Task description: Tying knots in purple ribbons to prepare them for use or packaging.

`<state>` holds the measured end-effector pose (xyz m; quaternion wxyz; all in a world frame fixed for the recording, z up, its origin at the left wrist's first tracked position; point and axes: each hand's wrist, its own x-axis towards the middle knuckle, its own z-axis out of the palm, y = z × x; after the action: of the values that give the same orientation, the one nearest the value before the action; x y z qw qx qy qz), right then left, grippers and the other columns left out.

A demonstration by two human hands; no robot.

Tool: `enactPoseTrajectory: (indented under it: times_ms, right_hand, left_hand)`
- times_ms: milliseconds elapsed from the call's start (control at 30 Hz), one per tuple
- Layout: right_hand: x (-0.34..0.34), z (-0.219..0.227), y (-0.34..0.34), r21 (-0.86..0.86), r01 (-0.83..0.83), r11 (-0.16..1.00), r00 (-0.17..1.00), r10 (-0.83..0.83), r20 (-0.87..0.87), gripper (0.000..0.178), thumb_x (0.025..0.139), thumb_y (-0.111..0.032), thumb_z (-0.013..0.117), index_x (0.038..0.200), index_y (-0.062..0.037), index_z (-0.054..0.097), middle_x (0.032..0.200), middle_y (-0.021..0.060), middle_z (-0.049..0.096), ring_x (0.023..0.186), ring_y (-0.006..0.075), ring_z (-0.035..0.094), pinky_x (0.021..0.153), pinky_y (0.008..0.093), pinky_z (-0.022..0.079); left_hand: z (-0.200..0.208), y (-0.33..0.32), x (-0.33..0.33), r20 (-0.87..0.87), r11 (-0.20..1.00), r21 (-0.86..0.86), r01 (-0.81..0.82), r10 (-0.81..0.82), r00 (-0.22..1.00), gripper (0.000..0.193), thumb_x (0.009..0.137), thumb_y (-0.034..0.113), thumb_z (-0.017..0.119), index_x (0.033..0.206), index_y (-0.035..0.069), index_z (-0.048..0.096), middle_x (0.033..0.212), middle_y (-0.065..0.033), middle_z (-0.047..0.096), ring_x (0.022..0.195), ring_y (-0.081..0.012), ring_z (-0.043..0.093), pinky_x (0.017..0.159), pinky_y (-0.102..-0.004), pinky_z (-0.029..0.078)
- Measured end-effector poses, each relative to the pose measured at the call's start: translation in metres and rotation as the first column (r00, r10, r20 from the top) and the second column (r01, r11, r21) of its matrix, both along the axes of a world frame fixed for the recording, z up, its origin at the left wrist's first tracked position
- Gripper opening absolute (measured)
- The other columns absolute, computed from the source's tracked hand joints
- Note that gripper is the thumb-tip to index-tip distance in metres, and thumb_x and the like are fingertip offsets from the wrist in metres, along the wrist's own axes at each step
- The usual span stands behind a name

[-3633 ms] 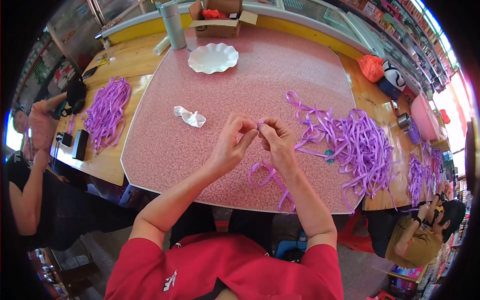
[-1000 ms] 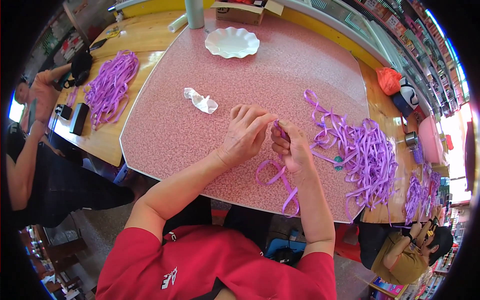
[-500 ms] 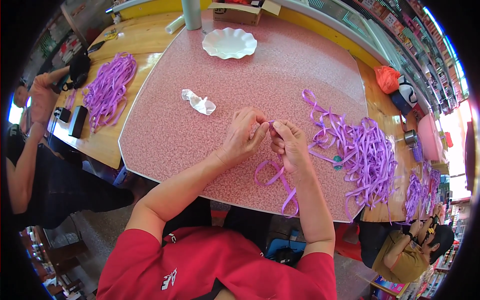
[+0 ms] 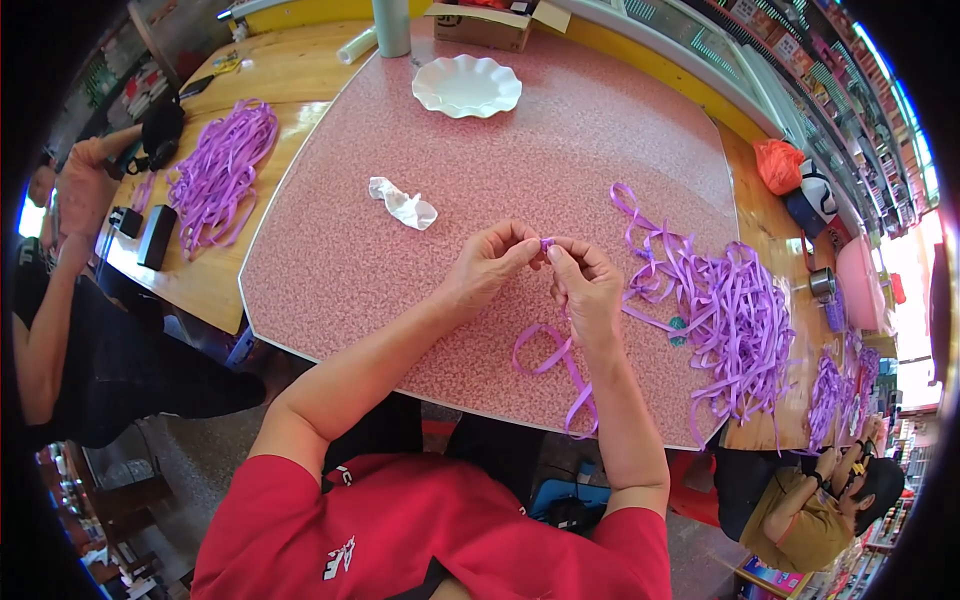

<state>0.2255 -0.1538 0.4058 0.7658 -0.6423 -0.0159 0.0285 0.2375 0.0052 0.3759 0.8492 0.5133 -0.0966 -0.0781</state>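
Ribbon (image 4: 547,243) is pinched by right fingers (image 4: 563,265) and left fingers (image 4: 513,235) — outstretched earlier, now curled.

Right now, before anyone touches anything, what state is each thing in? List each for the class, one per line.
Left fingers: closed in a pinch
Right fingers: closed in a pinch
Purple ribbon: pinched between both hands
Right ribbon pile: loose, tangled
Left ribbon pile: heaped
White tissue: crumpled
White scalloped dish: upright
Cardboard box: flap open
Orange-red bag: bunched up
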Motion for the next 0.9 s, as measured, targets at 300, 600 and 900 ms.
enactPoseTrajectory:
  times_ms: [300,600,900]
  right_hand:
    - [0.000,-0.002,-0.003,0.026,-0.005,1.000,0.997,0.007,-0.079,0.010,0.093,-0.013,0.067,0.095,-0.0031,0.066,0.072,-0.0052,0.057,0.053,0.0002,0.043,0.045,0.0170,0.032]
    - [0.004,0.001,-0.008,0.280,-0.055,0.958,0.962,0.127,-0.243,0.011,0.093,-0.016,0.067,0.095,-0.0049,0.064,0.075,-0.0026,0.056,0.051,0.0006,0.041,0.042,0.0164,0.031]
    - [0.004,0.008,-0.008,0.127,-0.066,0.990,0.960,0.098,-0.264,0.011,0.094,-0.015,0.065,0.097,-0.0048,0.065,0.073,-0.0042,0.055,0.053,-0.0002,0.040,0.044,0.0161,0.031]
  left_hand:
    - [-0.007,-0.003,0.002,0.071,0.989,0.142,-0.035,0.025,0.997,0.014,0.098,0.015,0.062,0.101,0.002,0.058,0.092,0.0002,0.061,0.086,-0.0073,0.056,0.078,-0.0241,0.047]
    - [0.007,-0.003,-0.001,0.677,0.767,0.376,-0.520,0.155,0.719,0.024,0.085,0.002,0.071,0.107,0.008,0.063,0.096,-0.0058,0.061,0.092,-0.0184,0.059,0.082,-0.0295,0.046]
    - [0.008,0.003,0.000,0.835,0.562,0.408,-0.719,0.089,0.543,0.025,0.077,0.002,0.075,0.098,0.009,0.065,0.096,-0.0068,0.062,0.091,-0.0260,0.060,0.081,-0.0377,0.043]
